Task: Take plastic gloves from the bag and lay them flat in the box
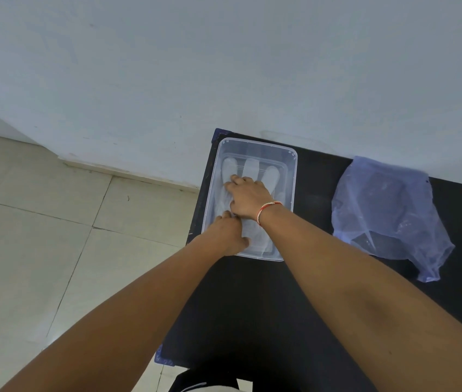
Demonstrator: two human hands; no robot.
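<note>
Both hands press flat on a glove point(248, 176) inside the box point(292, 176). The right hand point(248, 198) lies spread on the middle of the glove, fingers a little apart, palm down. The left hand point(231, 236) pushes on the cuff end, near the box's 6 o'clock side. I cannot tell if its fingers pinch the plastic or only press it.

The glove is thin, clear plastic. I think it is very light, soft and floppy. It may slip, stick to skin or puff up when a hand lifts. The cuff looks like the best place to hold it, with the other hand smoothing toward the fingertips.

The glove lies long-ways in the box. Its fingers point to 12 o'clock, toward the wall point(224, 66). Its cuff points to 6 o'clock, toward the person. Three glove fingers show past the right hand, lying flat and side by side.

The box sits on a black table point(238, 306), at the table's far left corner. The bag point(385, 210) lies at 3 o'clock from the box, well apart from it, crumpled and open. I cannot tell if more gloves are inside. The floor point(40, 222) is at 9 o'clock.
</note>
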